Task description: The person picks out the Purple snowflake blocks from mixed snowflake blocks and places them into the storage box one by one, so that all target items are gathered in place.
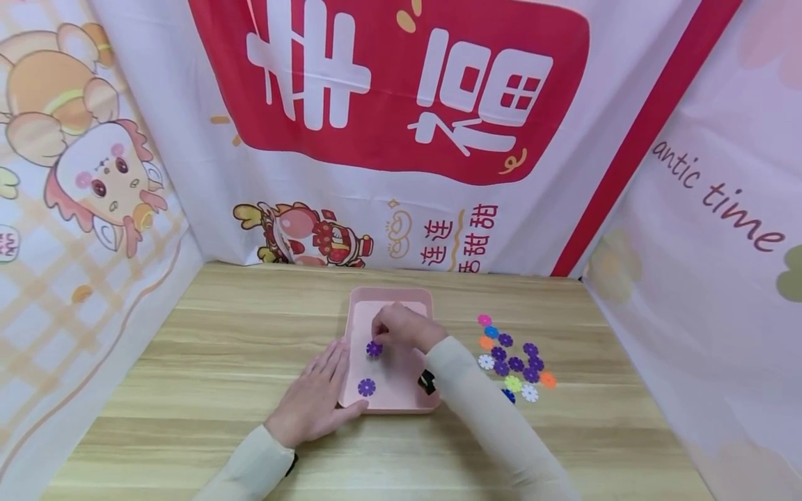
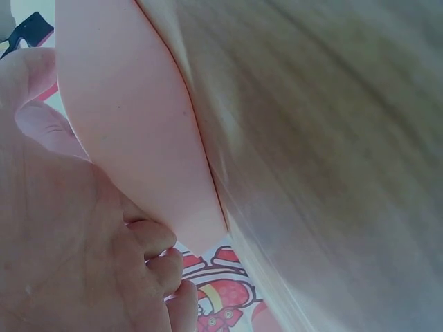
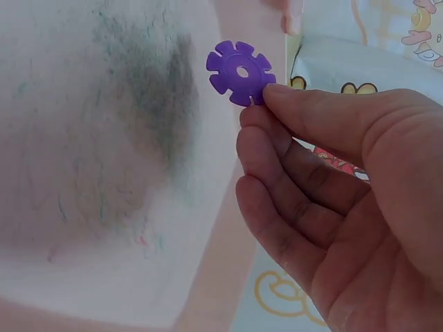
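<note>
A purple snowflake disc (image 3: 235,69) with a notched edge and a hole in its centre is pinched between the thumb and index finger of my right hand (image 1: 404,327). That hand is over the pink tray (image 1: 397,383), above its floor. Nearer to me, a second purple snowflake disc (image 1: 366,387) lies flat in the tray. My left hand (image 1: 316,396) rests against the tray's left side, its fingers extended along the edge and its thumb at the near left corner. In the left wrist view the tray's outer wall (image 2: 138,104) shows beside the palm.
Several loose snowflake discs in purple, orange, white, pink, blue and yellow-green lie right of the tray, among them a purple disc (image 1: 516,364) and an orange disc (image 1: 548,379). Printed cloths (image 1: 401,188) hang behind and at both sides of the wooden table (image 1: 250,334).
</note>
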A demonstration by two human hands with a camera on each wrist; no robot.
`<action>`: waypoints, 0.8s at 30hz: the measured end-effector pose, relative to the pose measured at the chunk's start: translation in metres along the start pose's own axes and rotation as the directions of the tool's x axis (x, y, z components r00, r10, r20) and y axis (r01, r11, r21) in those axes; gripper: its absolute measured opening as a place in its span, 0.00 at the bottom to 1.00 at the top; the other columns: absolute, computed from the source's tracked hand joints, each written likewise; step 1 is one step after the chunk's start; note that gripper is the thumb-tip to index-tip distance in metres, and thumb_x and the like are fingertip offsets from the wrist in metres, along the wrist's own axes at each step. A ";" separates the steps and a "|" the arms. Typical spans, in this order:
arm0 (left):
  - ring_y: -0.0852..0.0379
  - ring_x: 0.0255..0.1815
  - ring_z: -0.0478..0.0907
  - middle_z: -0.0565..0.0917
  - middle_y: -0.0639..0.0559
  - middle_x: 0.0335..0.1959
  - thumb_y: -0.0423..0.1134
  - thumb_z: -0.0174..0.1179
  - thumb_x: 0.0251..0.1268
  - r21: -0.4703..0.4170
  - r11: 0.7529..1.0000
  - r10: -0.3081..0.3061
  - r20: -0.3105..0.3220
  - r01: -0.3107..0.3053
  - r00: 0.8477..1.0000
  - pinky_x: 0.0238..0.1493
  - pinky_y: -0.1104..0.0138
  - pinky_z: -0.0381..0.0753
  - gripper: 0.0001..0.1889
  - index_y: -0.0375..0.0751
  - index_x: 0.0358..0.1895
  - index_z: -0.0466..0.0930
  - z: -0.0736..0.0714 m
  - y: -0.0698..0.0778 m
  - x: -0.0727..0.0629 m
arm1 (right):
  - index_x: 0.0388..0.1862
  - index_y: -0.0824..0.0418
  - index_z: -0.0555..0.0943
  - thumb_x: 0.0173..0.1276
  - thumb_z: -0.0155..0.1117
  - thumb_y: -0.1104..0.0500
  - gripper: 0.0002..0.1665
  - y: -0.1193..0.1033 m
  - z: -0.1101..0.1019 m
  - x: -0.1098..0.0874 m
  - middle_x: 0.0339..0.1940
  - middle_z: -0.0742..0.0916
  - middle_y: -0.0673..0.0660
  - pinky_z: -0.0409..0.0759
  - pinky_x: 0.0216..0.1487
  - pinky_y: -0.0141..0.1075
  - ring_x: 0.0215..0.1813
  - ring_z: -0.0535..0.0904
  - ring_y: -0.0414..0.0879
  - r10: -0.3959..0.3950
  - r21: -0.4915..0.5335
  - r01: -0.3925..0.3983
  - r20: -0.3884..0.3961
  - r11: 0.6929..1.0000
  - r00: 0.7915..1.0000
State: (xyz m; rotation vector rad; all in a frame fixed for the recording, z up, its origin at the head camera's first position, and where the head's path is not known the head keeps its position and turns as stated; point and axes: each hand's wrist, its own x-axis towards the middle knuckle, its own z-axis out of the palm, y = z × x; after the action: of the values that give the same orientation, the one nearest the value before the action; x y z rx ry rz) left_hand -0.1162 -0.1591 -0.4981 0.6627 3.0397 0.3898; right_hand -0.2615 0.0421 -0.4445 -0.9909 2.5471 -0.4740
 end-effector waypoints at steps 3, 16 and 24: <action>0.35 0.88 0.53 0.54 0.32 0.86 0.69 0.54 0.73 0.007 1.000 0.004 -0.003 -0.004 1.000 0.86 0.43 0.59 0.53 0.26 0.82 0.54 0.000 0.001 0.001 | 0.36 0.56 0.91 0.75 0.70 0.60 0.06 0.002 0.004 0.000 0.33 0.91 0.47 0.84 0.43 0.25 0.35 0.82 0.35 0.007 0.000 -0.007 -0.009 1.000 1.000; 0.35 0.88 0.50 0.52 0.33 0.87 0.69 0.54 0.74 -0.009 1.000 -0.010 0.031 0.010 0.999 0.87 0.43 0.56 0.53 0.26 0.83 0.52 -0.001 0.002 0.000 | 0.34 0.52 0.90 0.77 0.69 0.56 0.09 0.005 0.025 0.006 0.33 0.91 0.48 0.82 0.38 0.26 0.32 0.81 0.37 0.098 0.139 -0.099 0.015 0.985 0.995; 0.36 0.88 0.49 0.51 0.33 0.87 0.69 0.53 0.74 -0.008 1.000 -0.011 0.036 0.011 0.999 0.87 0.43 0.56 0.53 0.26 0.83 0.52 -0.001 0.003 0.000 | 0.32 0.49 0.90 0.76 0.70 0.55 0.10 0.003 0.029 0.009 0.32 0.91 0.47 0.83 0.41 0.26 0.33 0.82 0.38 0.120 0.129 -0.123 0.025 0.984 0.992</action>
State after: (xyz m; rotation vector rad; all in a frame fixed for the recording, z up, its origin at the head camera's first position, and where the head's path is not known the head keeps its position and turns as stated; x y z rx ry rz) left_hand -0.1151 -0.1568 -0.4962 0.6447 3.0051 0.3850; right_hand -0.2561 0.0331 -0.4732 -0.7848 2.5072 -0.5855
